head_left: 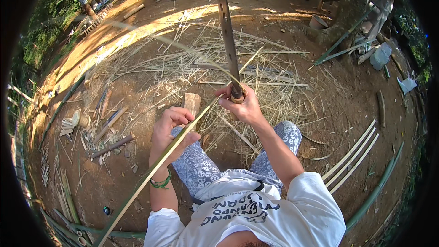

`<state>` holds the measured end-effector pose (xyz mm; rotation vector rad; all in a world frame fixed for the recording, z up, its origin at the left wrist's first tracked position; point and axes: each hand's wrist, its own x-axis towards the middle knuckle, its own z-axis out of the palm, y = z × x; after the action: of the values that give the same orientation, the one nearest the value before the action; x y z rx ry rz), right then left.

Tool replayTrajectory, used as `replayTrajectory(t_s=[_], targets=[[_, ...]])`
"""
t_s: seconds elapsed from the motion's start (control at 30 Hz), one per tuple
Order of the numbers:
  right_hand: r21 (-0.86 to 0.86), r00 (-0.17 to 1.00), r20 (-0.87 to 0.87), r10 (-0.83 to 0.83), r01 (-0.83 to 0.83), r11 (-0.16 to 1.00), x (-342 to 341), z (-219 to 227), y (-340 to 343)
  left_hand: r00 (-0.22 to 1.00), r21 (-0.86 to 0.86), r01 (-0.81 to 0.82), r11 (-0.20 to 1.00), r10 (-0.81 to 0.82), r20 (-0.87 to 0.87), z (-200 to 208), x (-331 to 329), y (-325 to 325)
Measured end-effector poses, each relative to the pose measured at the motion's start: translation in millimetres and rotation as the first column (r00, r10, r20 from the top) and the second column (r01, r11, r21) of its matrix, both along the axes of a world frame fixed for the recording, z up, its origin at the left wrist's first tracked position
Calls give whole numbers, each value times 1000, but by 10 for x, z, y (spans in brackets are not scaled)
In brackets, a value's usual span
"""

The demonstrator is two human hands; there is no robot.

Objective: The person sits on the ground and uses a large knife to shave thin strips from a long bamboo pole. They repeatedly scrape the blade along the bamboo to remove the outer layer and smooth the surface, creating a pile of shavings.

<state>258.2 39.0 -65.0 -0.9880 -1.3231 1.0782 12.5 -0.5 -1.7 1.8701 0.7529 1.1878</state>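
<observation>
A long green-and-pale bamboo strip (155, 170) slants from the lower left up to the middle. My left hand (170, 130) is closed around it, fingers and thumb on either side. My right hand (246, 107) grips a large knife by its base; the handle is mostly hidden in the fist. The knife's long dark blade (230, 41), with several holes along it, points away from me. The strip's far end meets the blade beside my right fingers. A thin, motion-blurred sliver (178, 45) stretches from there toward the upper left.
Bamboo shavings (183, 73) cover the dirt ground ahead. A wood block (191, 104) stands between my knees. Three pale strips (352, 158) lie at the right, near a green bamboo pole (377, 190). Offcuts (107, 123) lie at the left; a tree trunk (350, 13) rises far right.
</observation>
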Motion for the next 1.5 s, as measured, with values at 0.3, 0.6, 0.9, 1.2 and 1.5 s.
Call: replayTrajectory(t_s=[0.3, 0.6, 0.9, 1.2, 1.5], targets=[[159, 994, 14, -106, 102, 982, -128, 52, 114, 980, 124, -196, 973, 198, -1, 121, 63, -8], [404, 950, 122, -288, 218, 889, -159, 35, 189, 976, 116, -216, 970, 214, 28, 328, 170, -11], [479, 940, 207, -271, 144, 866, 34, -76, 208, 995, 91, -100, 991, 101, -6, 318, 87, 69], [402, 933, 290, -213, 83, 912, -86, 128, 150, 987, 127, 93, 988, -75, -143, 406, -233, 325], [541, 738, 540, -404, 64, 838, -395, 131, 290, 994, 128, 49, 990, -36, -107, 258, -561, 512]])
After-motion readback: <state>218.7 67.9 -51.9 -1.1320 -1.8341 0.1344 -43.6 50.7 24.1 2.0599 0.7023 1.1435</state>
